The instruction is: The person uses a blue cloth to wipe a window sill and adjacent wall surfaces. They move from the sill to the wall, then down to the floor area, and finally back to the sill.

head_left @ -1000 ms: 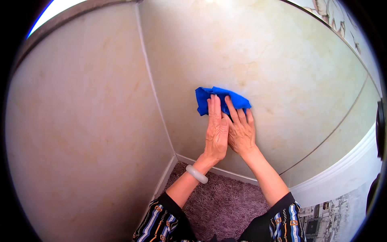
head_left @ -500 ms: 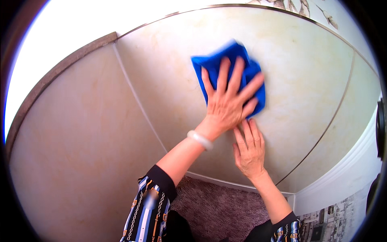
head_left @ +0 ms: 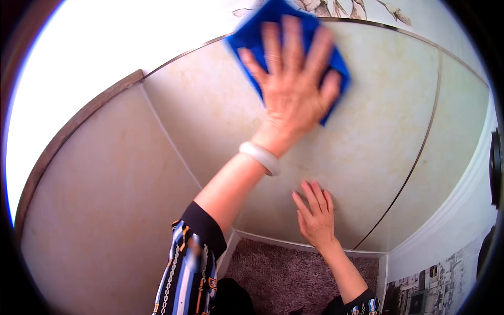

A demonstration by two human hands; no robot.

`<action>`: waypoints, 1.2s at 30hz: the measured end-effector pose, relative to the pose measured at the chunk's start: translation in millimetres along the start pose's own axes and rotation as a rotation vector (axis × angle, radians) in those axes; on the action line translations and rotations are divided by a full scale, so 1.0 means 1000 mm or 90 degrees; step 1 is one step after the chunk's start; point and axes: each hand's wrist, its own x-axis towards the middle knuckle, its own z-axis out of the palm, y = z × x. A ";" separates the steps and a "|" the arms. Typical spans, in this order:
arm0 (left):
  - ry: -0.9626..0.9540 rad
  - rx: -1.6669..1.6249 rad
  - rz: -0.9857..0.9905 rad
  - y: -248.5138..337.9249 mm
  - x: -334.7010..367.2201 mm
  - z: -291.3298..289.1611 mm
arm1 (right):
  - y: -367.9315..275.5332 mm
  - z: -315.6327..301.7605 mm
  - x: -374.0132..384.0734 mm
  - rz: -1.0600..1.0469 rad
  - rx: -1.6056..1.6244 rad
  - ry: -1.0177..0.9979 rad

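With its fingers spread, my left hand (head_left: 294, 94) holds a blue cloth (head_left: 336, 65) flat against the upper part of a cream marbled wall panel (head_left: 378, 115). The cloth reaches up over the dark trim line at the panel's top. Motion blurs this hand a little, and it hides the middle of the cloth. A white bangle (head_left: 260, 157) circles the left wrist. Lower down, my right hand (head_left: 316, 218) is open, its fingers stretched upward at the same panel with nothing in them.
On the left, another marbled panel (head_left: 100, 178) meets this one at a corner and carries a brown ledge (head_left: 79, 123). A purplish-brown shaggy carpet (head_left: 299, 273) lies below, edged by white skirting. White moulding (head_left: 446, 215) runs down the right side, near a grey patterned surface (head_left: 425, 289).
My left hand has slid the blue cloth upward to the panel's top edge. My right hand has shifted slightly down and left and now sits apart from the left.
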 end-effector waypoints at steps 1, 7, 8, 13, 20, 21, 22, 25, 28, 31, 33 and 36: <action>-0.051 -0.023 0.068 0.012 -0.013 -0.002 | -0.002 0.003 -0.005 0.016 0.009 0.004; -0.246 -0.017 0.342 0.007 -0.161 -0.026 | 0.000 0.019 -0.040 0.053 0.003 0.023; -0.268 -0.007 0.379 -0.010 -0.182 -0.035 | 0.000 0.021 -0.044 0.055 0.006 0.025; -0.249 0.014 0.258 -0.064 -0.154 -0.044 | 0.005 0.013 -0.045 0.063 0.030 0.033; -0.051 0.000 0.101 0.047 0.003 0.013 | 0.023 0.004 -0.049 0.096 0.002 0.136; -0.081 -0.010 0.157 0.061 -0.006 0.011 | 0.025 0.004 -0.049 0.104 -0.004 0.159; -0.115 -0.032 0.202 0.067 -0.021 0.006 | 0.023 0.005 -0.047 0.111 -0.001 0.183; -0.207 -0.035 0.314 0.061 -0.099 -0.007 | 0.021 0.011 -0.048 0.132 -0.005 0.225; -0.334 0.011 0.480 0.020 -0.193 -0.029 | 0.017 0.018 -0.057 0.155 0.008 0.218; -0.364 -0.028 0.554 -0.040 -0.235 -0.040 | 0.018 0.015 -0.061 0.147 0.001 0.175; -0.318 -0.014 0.470 -0.038 -0.196 -0.032 | 0.025 0.010 -0.064 0.154 -0.009 0.177; -0.230 0.011 0.219 -0.003 -0.096 -0.024 | 0.023 0.014 -0.063 0.160 -0.006 0.194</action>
